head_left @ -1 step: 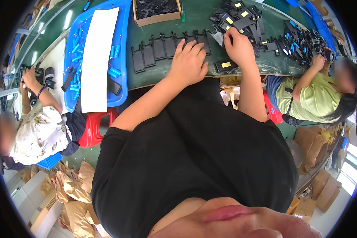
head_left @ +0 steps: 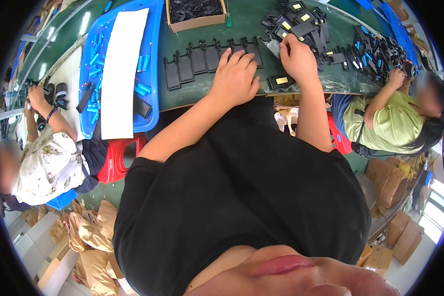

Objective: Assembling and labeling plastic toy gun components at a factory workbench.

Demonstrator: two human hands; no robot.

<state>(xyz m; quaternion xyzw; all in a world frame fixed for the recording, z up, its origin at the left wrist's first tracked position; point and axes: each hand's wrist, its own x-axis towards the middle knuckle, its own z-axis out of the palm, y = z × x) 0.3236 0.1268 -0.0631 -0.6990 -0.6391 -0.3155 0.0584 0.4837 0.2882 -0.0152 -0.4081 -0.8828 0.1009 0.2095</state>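
Black case (head_left: 273, 83) with illegible yellow label (head_left: 281, 80)

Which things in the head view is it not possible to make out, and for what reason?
All in the head view:
Parts of the black pieces: covered by the left hand.
Whether the right hand grips the grey part: its own curled fingers hide the contact.
Middle of the blue tray: covered by the white sheet.
Far side of the cardboard box: cut off by the top edge.

Left fingers (head_left: 225, 58) touch black cases (head_left: 198, 60); right fingers (head_left: 291, 43) curl beside 1 tilted case (head_left: 271, 46).
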